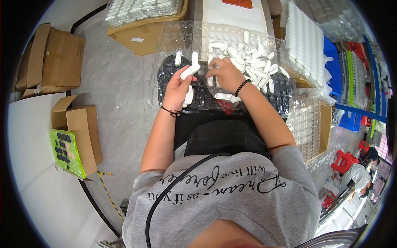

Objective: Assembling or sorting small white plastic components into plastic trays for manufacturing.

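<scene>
My left hand (178,89) pinches a white, oblong plastic piece (190,72) with rounded ends between thumb and fingers. A second white piece (188,96) shows beside its palm. My right hand (228,75) is over the clear plastic tray (173,34), its fingers bent and apart next to white pieces; whether they touch one is unclear. A loose pile of white pieces (257,65) lies on the tray, beyond and to the right of the right hand. Single pieces sit in the tray's slots, one of them a white piece (178,58) beyond my left hand.
A cardboard box (138,39) with stacked filled trays (138,12) stands at the far left of the worktable. White stacked trays (304,45) rise at the right. Cardboard boxes (62,58) line the left wall. Another person (359,180) sits at the far lower right.
</scene>
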Demonstrator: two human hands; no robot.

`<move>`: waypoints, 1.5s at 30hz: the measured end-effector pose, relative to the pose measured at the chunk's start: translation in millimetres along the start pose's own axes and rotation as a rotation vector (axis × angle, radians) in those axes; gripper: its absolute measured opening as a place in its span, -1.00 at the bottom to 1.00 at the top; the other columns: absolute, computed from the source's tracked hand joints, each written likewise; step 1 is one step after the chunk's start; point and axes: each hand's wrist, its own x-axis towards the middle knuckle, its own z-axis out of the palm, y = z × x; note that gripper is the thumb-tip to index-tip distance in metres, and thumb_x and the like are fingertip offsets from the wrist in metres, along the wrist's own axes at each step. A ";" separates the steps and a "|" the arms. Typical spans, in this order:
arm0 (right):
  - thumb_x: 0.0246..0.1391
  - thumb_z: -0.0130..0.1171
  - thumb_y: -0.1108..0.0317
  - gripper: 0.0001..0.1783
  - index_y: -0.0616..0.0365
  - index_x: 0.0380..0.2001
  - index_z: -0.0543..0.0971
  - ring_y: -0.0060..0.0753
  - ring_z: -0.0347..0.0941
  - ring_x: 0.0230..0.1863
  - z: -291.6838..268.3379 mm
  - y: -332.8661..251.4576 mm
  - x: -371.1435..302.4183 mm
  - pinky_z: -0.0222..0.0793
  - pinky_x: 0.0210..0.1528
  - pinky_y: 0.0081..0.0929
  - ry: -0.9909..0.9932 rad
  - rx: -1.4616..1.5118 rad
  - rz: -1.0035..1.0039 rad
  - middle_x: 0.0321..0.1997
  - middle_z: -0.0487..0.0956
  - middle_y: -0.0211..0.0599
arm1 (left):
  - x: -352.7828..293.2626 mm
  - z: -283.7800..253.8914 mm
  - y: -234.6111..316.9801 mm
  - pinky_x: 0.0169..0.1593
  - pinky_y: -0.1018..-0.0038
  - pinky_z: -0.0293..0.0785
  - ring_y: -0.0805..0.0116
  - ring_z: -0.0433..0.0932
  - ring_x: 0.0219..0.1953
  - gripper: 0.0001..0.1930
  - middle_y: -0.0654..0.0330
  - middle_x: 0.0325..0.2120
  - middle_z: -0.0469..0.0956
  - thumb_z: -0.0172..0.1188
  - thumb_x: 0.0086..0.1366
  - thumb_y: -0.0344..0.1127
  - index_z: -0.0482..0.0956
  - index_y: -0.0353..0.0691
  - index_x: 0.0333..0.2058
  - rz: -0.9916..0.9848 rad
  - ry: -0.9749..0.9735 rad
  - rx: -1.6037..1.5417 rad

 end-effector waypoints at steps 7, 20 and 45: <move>-0.16 0.15 0.49 -0.68 -0.15 -0.29 0.61 -0.25 0.32 -0.08 -1.2 -2.8 -8.1 0.31 -0.03 -0.36 -0.208 -0.363 -0.105 -0.06 0.43 -0.48 | 2.3 2.7 -8.7 -0.50 0.73 0.21 0.73 0.32 -0.56 -0.61 0.31 -0.42 0.55 0.11 0.30 -0.40 0.36 -0.22 0.09 0.044 -0.031 0.240; 0.13 0.07 0.42 -0.76 0.11 -0.10 0.46 -0.74 0.30 -0.53 -7.3 -26.0 0.3 0.29 -0.46 -0.69 -0.096 0.811 0.637 -0.49 0.43 -0.56 | -1.6 14.8 -6.6 -0.38 0.73 0.30 0.65 0.50 -0.34 -0.61 0.29 -0.34 0.57 0.14 0.26 -0.44 0.40 -0.20 0.08 0.109 -0.001 0.390; 0.18 0.09 0.27 -0.84 0.11 -0.31 0.42 -0.64 0.42 -0.47 13.0 -38.7 -1.3 0.36 -0.45 -0.68 0.008 1.335 0.760 -0.41 0.49 -0.45 | -0.8 15.4 -15.0 -0.27 0.67 0.37 0.64 0.45 -0.33 -0.64 0.29 -0.29 0.55 0.14 0.24 -0.45 0.42 -0.21 0.03 0.242 0.046 0.349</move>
